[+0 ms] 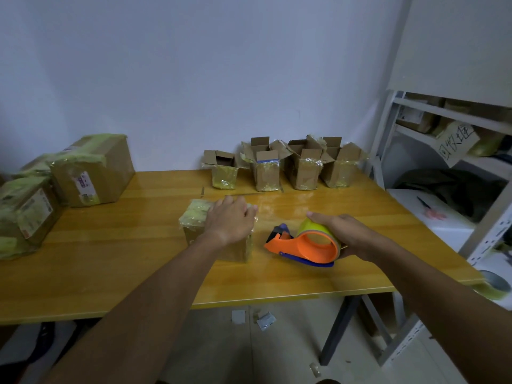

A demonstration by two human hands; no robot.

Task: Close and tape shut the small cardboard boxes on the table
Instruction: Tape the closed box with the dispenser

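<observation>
A small cardboard box [194, 217] with yellowish tape over its closed top stands in the middle of the wooden table [110, 259]. My left hand [231, 218] lies flat on its top, fingers together. Just to the right, my right hand [346, 234] grips an orange and blue tape dispenser [304, 245] loaded with a yellow-green roll, its blade end pointing left toward the box. Several small boxes [266, 167] with their flaps open stand in a row along the back edge by the wall.
Larger taped parcels [94, 173] are stacked at the table's left end. A grey metal shelf [443, 162] with boxes stands at the right, scissors [432, 209] on a white surface inside it. A spare tape roll [496, 282] sits off the table's right corner.
</observation>
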